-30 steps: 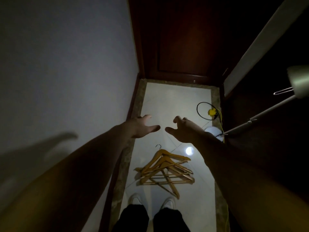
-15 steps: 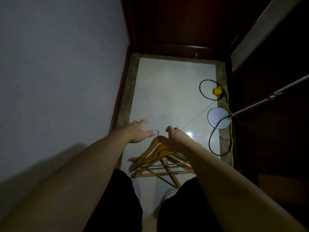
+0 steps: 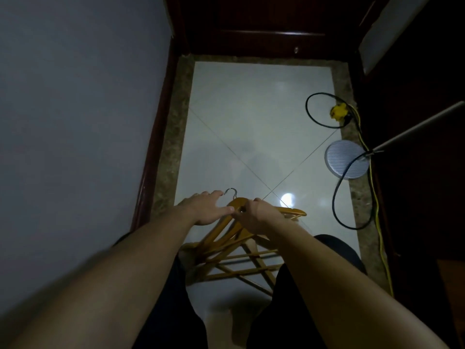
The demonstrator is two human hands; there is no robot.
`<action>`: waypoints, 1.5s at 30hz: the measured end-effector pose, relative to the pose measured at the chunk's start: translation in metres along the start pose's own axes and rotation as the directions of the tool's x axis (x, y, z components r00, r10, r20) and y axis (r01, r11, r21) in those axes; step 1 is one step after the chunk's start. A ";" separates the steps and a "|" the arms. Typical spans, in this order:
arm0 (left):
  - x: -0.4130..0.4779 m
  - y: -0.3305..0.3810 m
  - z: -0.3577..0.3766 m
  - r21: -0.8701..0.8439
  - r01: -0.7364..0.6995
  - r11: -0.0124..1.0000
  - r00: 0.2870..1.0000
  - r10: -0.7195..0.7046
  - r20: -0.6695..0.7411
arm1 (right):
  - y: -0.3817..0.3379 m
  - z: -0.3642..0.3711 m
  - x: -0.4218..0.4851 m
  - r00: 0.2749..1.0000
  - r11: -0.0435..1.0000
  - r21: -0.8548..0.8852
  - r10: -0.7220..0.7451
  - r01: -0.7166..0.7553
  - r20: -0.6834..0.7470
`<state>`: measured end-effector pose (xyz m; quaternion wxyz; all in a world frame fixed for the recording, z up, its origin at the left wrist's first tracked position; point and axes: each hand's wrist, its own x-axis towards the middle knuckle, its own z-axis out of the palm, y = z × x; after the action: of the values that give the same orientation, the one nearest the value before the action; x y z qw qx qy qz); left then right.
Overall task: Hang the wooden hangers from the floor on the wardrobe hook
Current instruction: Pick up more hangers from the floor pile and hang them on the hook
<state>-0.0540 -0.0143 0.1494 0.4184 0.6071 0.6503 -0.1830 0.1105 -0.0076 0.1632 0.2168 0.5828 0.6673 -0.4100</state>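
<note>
A pile of several wooden hangers (image 3: 234, 250) lies on the pale tiled floor between my knees. The top hanger's metal hook (image 3: 232, 192) points away from me. My left hand (image 3: 205, 210) lies flat over the left shoulder of the top hanger, fingers spread, just left of the hook. My right hand (image 3: 256, 215) closes its fingers over the top hanger's neck, next to the hook's base. The wardrobe hook is not in view.
A grey wall runs along the left, with a dark wooden skirting board (image 3: 153, 147). A dark door (image 3: 264, 23) closes the far end. At right stand a round white lamp base (image 3: 347, 159) with a slanted pole, black and yellow cables (image 3: 337, 197) and a yellow plug (image 3: 339, 113).
I have crouched down: my knees came into view and the floor came closer. Both hands dropped from mid-air onto the top hanger, and the right hand's fingers closed at its neck.
</note>
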 end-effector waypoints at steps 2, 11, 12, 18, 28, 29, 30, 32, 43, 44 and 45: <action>0.017 -0.007 0.014 -0.007 -0.009 1.000 1.000 0.009 0.009 | 0.012 0.016 0.017 1.000 1.000 -0.023 -0.006 0.006 0.003; 0.056 -0.017 0.054 0.019 -0.002 1.000 0.995 0.000 0.104 | 0.045 0.047 0.043 0.999 0.998 0.047 0.030 -0.031 0.022; 0.062 -0.016 0.057 0.004 -0.005 1.000 0.995 0.005 0.103 | 0.051 0.048 0.047 0.998 0.995 0.083 0.060 -0.061 0.012; 0.088 -0.024 0.083 -0.111 0.018 0.994 0.995 -0.007 0.099 | 0.078 0.072 0.080 0.994 0.992 0.065 0.112 -0.111 -0.016; 0.130 -0.043 0.130 -0.112 0.123 0.986 0.987 -0.109 0.119 | 0.117 0.090 0.123 0.964 0.943 0.260 0.242 -0.206 -0.112; 0.137 -0.044 0.134 -0.116 0.136 0.984 0.986 -0.124 0.108 | 0.122 0.089 0.130 0.960 0.940 0.273 0.246 -0.203 -0.133; 0.143 -0.044 0.138 -0.116 0.146 0.982 0.985 -0.134 0.105 | 0.126 0.089 0.134 0.957 0.935 0.291 0.252 -0.203 -0.143; 0.155 -0.041 0.144 -0.108 0.153 0.982 0.984 -0.141 0.113 | 0.132 0.089 0.138 0.949 0.923 0.321 0.273 -0.213 -0.156; 0.202 -0.023 0.175 -0.216 0.242 0.946 0.970 -0.238 0.043 | 0.146 0.105 0.179 0.961 0.982 -0.068 0.159 -0.179 -0.227; 0.205 -0.022 0.180 -0.212 0.246 0.946 0.969 -0.244 0.033 | 0.145 0.106 0.185 0.965 0.983 -0.081 0.142 -0.163 -0.221; 0.208 -0.022 0.184 -0.201 0.247 0.948 0.968 -0.249 0.018 | 0.143 0.107 0.190 0.970 0.983 -0.101 0.131 -0.154 -0.204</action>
<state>0.0026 -0.0237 -0.1227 0.4489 0.4758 0.7382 -0.1647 0.1837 0.0182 -0.0857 0.2122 0.6534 0.6644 -0.2943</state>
